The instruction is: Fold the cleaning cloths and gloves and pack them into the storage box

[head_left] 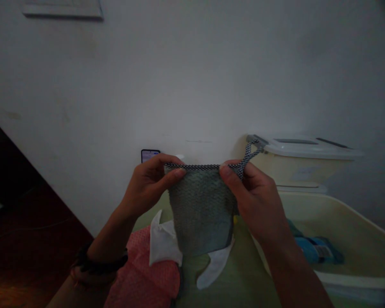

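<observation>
A grey-green textured cloth (203, 209) with a black-and-white checked edge and a hanging loop at its right end hangs upright between my hands. My left hand (155, 182) pinches its upper left corner between thumb and fingers. The top edge near the right corner is gripped by my right hand (253, 194), and the loop rises above those fingers. Below and behind the cloth lie a red textured cloth (147, 273) and a white fabric piece (165, 244). A curved white strip (214, 265) shows under the cloth's lower edge; whether it joins the other white piece is hidden.
On the right stands a cream tub (349, 222) with a blue packet (319, 250) inside. Behind it is a lidded cream container (298, 164). A phone (149, 155) leans upright near the wall (192, 85). Everything rests on a pale green table (240, 278).
</observation>
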`<state>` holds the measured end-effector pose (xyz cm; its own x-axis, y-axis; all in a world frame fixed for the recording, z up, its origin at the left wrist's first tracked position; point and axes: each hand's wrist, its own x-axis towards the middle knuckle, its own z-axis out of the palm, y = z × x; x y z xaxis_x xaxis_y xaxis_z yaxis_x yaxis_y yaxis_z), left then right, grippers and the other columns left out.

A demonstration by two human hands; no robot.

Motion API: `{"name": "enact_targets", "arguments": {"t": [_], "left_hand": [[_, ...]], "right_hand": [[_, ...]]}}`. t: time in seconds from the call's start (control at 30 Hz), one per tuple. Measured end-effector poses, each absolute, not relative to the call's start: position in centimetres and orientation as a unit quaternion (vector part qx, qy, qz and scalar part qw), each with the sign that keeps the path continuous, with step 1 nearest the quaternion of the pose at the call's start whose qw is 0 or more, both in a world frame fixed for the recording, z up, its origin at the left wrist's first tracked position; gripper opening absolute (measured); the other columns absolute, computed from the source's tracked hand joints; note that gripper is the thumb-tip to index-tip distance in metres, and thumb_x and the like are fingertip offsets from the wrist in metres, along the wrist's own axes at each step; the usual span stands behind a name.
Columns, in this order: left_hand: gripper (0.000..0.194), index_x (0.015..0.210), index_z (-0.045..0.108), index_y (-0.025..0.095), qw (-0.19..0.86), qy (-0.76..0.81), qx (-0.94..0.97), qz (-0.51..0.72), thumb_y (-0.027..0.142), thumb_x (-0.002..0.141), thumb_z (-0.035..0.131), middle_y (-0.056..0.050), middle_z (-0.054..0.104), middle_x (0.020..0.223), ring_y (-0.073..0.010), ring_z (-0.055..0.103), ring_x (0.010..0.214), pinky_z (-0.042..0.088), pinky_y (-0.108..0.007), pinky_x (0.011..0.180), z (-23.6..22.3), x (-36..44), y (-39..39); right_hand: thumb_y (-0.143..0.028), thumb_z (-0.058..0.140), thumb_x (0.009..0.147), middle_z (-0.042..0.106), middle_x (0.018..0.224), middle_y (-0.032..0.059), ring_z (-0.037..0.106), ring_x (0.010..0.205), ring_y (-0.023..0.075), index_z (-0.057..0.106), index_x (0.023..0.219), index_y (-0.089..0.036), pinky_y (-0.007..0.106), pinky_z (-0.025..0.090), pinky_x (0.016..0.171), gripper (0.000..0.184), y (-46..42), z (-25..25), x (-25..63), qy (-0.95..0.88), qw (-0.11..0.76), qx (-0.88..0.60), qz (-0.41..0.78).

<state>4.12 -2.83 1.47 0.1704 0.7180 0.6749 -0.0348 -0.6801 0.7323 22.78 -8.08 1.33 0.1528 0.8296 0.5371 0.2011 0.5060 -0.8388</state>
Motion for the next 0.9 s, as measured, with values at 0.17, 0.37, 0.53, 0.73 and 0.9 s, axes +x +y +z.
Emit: {"name": "enact_targets", "arguments": {"t": [0.17,0.37,0.53,0.73,0.9], "left_hand": [[0.01,0.074,0.07,0.019,0.316,0.258,0.697,0.59,0.027,0.071,0.074,0.001,0.066,0.065,-0.0097,0.056,0.057,0.044,-0.019,0.051,1.4,4.0,-2.8],[0.011,0.069,0.073,0.02,0.317,0.247,0.701,0.59,0.028,0.066,0.079,-0.001,0.072,0.068,-0.0125,0.064,0.063,0.05,-0.021,0.056,1.5,3.6,-2.8],[0.01,0.064,0.072,0.02,0.285,0.233,0.718,0.591,0.023,0.062,0.082,-0.001,0.072,0.064,-0.0128,0.064,0.062,0.051,-0.021,0.056,1.8,3.1,-3.0],[0.009,0.063,0.07,0.019,0.26,0.22,0.735,0.586,0.019,0.064,0.079,0.0,0.071,0.064,-0.0113,0.064,0.061,0.05,-0.018,0.055,1.9,3.1,-3.1],[0.013,0.074,0.071,0.02,0.265,0.251,0.752,0.55,0.014,0.065,0.077,0.001,0.071,0.07,-0.0112,0.064,0.062,0.051,-0.017,0.055,2.2,2.6,-3.3]], "right_hand": [[-0.038,0.065,0.08,0.063,0.07,-0.0034,0.057,0.064,0.0115,0.064,0.087,-0.023,0.021,0.045,0.055,0.016,-8.2,1.4,22.9,-0.605,0.606,-0.436,0.276],[-0.032,0.071,0.075,0.071,0.075,-0.0016,0.065,0.07,0.0142,0.069,0.083,-0.023,0.025,0.051,0.063,0.012,-9.0,2.2,23.9,-0.624,0.58,-0.452,0.262],[-0.032,0.07,0.077,0.073,0.076,-0.0026,0.068,0.07,0.0123,0.072,0.081,-0.024,0.021,0.054,0.065,0.009,-10.0,3.2,25.2,-0.663,0.532,-0.474,0.229],[-0.03,0.072,0.074,0.074,0.071,-0.0045,0.069,0.066,0.0108,0.073,0.077,-0.026,0.017,0.055,0.06,0.005,-10.7,3.9,25.9,-0.686,0.508,-0.492,0.173],[-0.029,0.074,0.072,0.072,0.068,-0.0051,0.067,0.061,0.0097,0.069,0.076,-0.024,0.016,0.054,0.056,0.008,-10.8,3.9,25.7,-0.691,0.506,-0.491,0.163]]}}
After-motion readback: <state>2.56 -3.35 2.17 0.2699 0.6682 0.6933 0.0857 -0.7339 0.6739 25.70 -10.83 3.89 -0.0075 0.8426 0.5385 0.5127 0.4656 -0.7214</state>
